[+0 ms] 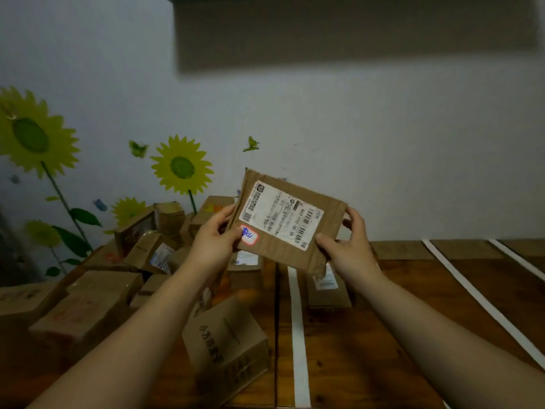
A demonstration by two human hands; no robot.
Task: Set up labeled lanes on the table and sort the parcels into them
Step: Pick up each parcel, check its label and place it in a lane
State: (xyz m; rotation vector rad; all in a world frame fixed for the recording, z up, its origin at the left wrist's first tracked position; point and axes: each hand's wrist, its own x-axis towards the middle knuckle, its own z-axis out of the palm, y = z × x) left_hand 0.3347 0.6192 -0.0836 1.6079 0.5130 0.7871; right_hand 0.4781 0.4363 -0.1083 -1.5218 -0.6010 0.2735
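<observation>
Parcel (290, 222) btwn left hand (216, 236) & right hand (351, 247), tilted, above table (368, 335)

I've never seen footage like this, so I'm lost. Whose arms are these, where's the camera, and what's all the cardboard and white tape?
There is no machine: one camera sits on a person's head, looking down at their own bare arms. The left hand and right hand hold up a flat cardboard parcel by its sides, printed shipping label facing the camera. Below is a wooden table. White tape strips run across it, marking lanes. Many more cardboard parcels lie heaped at the left.
</observation>
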